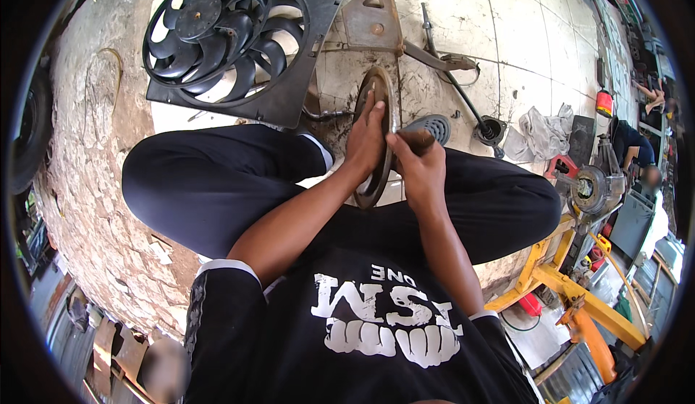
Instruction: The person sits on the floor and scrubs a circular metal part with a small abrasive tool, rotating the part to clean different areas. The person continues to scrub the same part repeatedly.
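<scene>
A round metal disc [371,195] with a dull, brownish face and a paler rim stands on edge between my crossed legs. My left hand [365,142] grips it from the left, with its fingers along the disc's face. At the disc's right side, my right hand [422,169] is closed on a small brown piece [417,140] that looks like sandpaper; its kind is not certain. The right fingertips are at the rim. The disc's right face is mostly turned out of sight.
A black radiator fan [199,20] in its shroud lies far left, beside a rusty metal bracket [373,20]. Beyond my right knee are a long rod [456,82], a crumpled grey cloth [543,132] and a metal housing [592,190]. A yellow frame [579,299] stands right; a person [631,147] is behind.
</scene>
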Motion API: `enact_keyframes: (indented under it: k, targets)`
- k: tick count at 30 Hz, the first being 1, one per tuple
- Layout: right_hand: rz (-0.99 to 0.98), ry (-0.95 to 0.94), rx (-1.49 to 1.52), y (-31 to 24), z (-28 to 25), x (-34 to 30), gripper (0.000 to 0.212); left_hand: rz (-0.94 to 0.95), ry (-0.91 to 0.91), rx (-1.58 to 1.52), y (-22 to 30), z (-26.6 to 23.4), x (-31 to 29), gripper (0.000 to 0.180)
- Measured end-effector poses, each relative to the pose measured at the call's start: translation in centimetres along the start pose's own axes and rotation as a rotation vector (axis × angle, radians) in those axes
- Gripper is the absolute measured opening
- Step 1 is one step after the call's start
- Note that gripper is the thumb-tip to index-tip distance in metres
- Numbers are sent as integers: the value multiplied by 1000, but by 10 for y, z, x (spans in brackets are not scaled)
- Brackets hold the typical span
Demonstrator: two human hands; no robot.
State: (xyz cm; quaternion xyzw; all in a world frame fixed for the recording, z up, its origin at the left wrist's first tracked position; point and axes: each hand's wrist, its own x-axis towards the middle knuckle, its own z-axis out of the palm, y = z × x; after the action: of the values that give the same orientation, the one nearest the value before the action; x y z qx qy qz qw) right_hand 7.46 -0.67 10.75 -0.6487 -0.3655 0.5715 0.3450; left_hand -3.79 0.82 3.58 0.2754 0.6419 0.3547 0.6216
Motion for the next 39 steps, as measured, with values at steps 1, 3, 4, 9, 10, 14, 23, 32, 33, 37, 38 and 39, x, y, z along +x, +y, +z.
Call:
enact_keyframes:
  k: [1, 3, 4, 9, 10, 14, 23, 32, 33, 37, 38, 39]
  targets:
    - [-6, 11, -44, -4, 5, 8, 21, -5, -4, -32, -3, 0, 0, 73]
    - [-22, 36, -130, -19, 12, 18, 21, -12, -15, -94, -8, 1, 2, 74]
    - [-30, 15, -158, -17, 9, 19, 20, -7, -13, -54, -6, 0, 2, 74]
    - [46, -18, -53, -1, -5, -12, 18, -2, 15, 25, -8, 2, 2, 75]
    - [31, -12, -80, 0, -7, -10, 18, -30, 1, 60, 5, 0, -1, 74]
    - [-27, 26, -160, -11, 5, 21, 20, -89, -60, -70, -6, -1, 4, 73]
    - [-54, -56, -155, 0, -7, -15, 19, -76, -37, -97, -8, -1, 5, 77]
    - [23, 11, -67, 0, 1, -6, 23, -58, -16, -99, -2, 1, 5, 77]
    - [70, -7, -8, 4, -3, -9, 24, -25, -8, -73, 2, 1, 8, 77]
    - [-55, -6, -151, -4, 1, 6, 23, -60, -27, -130, -4, 2, 9, 76]
    - [-72, 17, -249, -18, 8, 10, 24, -69, -39, -153, -6, 0, 11, 76]
    - [-60, 12, -213, -18, 8, 14, 24, -78, -50, -176, -8, -1, 13, 76]
